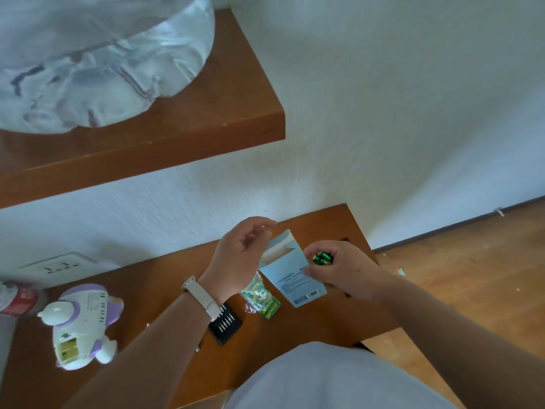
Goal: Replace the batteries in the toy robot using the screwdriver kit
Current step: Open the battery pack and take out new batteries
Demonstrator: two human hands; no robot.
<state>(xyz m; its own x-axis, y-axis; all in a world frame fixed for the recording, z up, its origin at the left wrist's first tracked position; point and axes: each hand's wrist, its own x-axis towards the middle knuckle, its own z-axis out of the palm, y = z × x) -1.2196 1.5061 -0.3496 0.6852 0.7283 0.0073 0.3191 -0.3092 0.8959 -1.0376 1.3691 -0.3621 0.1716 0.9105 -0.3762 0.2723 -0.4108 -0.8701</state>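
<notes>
Now my right hand holds little green batteries in curled fingers, and its thumb pins a blue box. My left hand is curled by the box's open flap; I can't tell if it grips it. Nearby lie a battery pack and the black screwdriver kit. The toy robot lies far left on the table.

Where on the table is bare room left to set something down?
Bare wood lies between the toy robot and the bit case, though the left forearm crosses above it, and along the near edge right of the battery pack, below the blue box. The middle, round case, pack and box, is crowded.
</notes>
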